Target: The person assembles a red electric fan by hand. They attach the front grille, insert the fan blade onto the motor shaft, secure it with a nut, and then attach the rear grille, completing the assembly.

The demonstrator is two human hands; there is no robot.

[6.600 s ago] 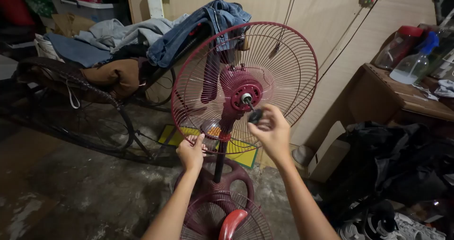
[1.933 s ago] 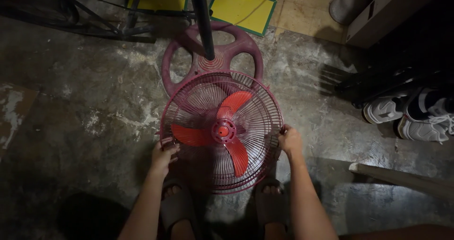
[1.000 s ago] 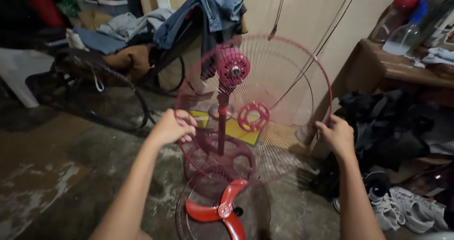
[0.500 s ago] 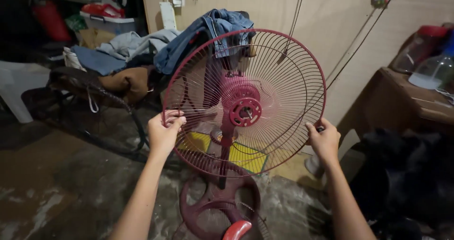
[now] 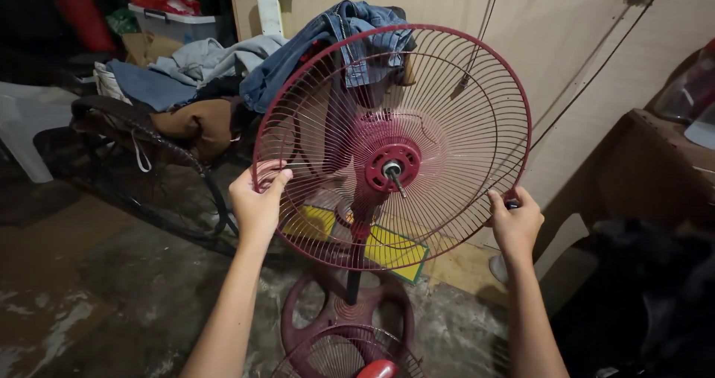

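A maroon wire fan guard (image 5: 454, 117) sits upright against the motor housing (image 5: 392, 166) of a stand fan, the metal shaft poking through its centre ring. My left hand (image 5: 257, 199) grips the guard's left rim. My right hand (image 5: 515, 220) grips the lower right rim. The black pole runs down to the maroon round base (image 5: 328, 311). On the floor below lies another maroon guard (image 5: 328, 356) with a red fan blade (image 5: 376, 368) in it, partly cut off by the frame edge.
A dark rocking chair (image 5: 149, 162) piled with clothes and blue jeans (image 5: 328, 43) stands behind left. A wooden table (image 5: 655, 169) is at right, dark cloth (image 5: 655, 288) below it. A yellow mat (image 5: 387, 248) lies on the concrete floor; beige wall behind.
I lifted a wire guard from the floor and brought it up onto the fan head; since half a second ago it has seated closer on the motor, both hands still on the rim.
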